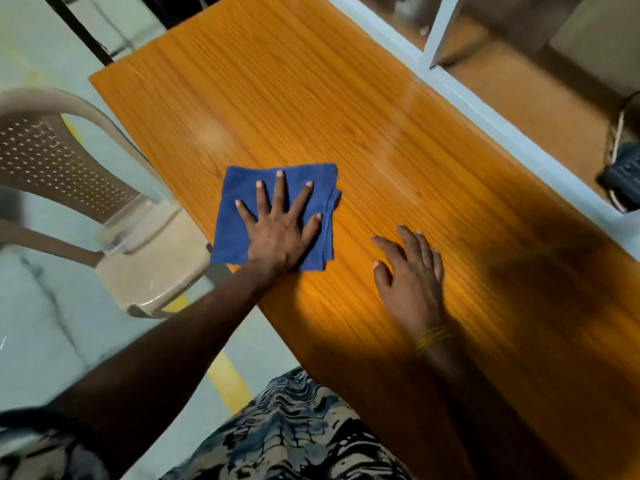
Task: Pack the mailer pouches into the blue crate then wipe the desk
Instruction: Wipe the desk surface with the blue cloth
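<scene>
Glossy wood-grain desk (346, 98); blue cloth (239, 209); plastic chair (69, 161).

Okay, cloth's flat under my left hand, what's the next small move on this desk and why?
Probably slide the folded blue cloth away from you along the orange wood-grain desk: the left hand presses it flat near the desk's near edge, the right hand rests beside it, and the far stretch lies ahead.

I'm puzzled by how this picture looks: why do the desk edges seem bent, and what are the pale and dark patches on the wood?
Head view: the wide-angle lens bows the orange wood-grain desk; pale patches are glare, the dark area at lower right is shadow; the edges and the beige plastic chair are motion-blurred, while the left hand on the folded blue cloth is sharp.
</scene>
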Motion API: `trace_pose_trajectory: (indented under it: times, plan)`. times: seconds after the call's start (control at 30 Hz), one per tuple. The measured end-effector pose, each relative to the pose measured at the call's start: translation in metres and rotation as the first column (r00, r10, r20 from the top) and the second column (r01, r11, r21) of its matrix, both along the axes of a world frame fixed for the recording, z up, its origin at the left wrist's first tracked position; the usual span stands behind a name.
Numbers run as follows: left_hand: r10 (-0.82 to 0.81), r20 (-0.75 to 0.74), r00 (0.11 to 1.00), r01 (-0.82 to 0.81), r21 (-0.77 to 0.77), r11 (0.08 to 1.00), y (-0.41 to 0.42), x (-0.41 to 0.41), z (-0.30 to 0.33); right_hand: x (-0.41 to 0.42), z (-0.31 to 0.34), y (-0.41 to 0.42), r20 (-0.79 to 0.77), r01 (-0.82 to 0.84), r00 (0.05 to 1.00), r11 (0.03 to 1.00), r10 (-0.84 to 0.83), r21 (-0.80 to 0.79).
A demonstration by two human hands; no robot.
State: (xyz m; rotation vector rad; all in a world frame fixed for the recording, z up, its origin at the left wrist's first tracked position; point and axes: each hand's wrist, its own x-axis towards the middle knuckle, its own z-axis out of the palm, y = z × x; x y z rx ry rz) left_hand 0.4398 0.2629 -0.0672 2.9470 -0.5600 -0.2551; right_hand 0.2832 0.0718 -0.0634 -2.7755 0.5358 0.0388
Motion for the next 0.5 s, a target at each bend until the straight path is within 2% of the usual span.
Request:
trace_pose_trajectory:
  times: [0.07, 0.17, 0.27, 0.33, 0.37, 0.4, 0.5]
  plan:
    - [-0.010, 0.018, 1.000, 0.009, 0.014, 1.000, -0.023, 0.004, -0.002, 0.002, 0.003, 0.002, -0.007, 0.002, 1.000, 0.999, -0.002, -0.040]
    - [-0.246, 0.079, 0.966, 0.239, 0.082, 0.967, -0.020, -0.025, -0.003, 0.006, 0.004, 0.001, -0.009, -0.006, 1.000, 0.995, 0.005, -0.101]
    - [-0.507, 0.091, 0.857, 0.497, 0.112, 0.861, 0.020, -0.041, -0.005, 0.011, 0.003, -0.003, -0.006, -0.026, 1.000, 0.989, 0.026, -0.145]
    - [-0.626, 0.087, 0.775, 0.615, 0.121, 0.779, 0.045, -0.025, -0.001, 0.013, 0.003, -0.005, -0.006, -0.036, 0.999, 0.987, 0.035, -0.159]
    - [-0.639, 0.079, 0.765, 0.628, 0.121, 0.768, 0.050, -0.014, 0.001, 0.013, 0.003, -0.004, -0.002, -0.035, 0.999, 0.985, 0.035, -0.168]
    - [-0.605, 0.066, 0.794, 0.597, 0.108, 0.795, 0.048, -0.002, 0.003, 0.014, 0.004, -0.004, 0.004, -0.032, 0.999, 0.984, 0.033, -0.177]
    - [-0.295, 0.035, 0.955, 0.294, 0.033, 0.955, 0.007, 0.028, 0.006, 0.016, 0.005, -0.001, 0.018, -0.022, 1.000, 0.979, 0.026, -0.200]
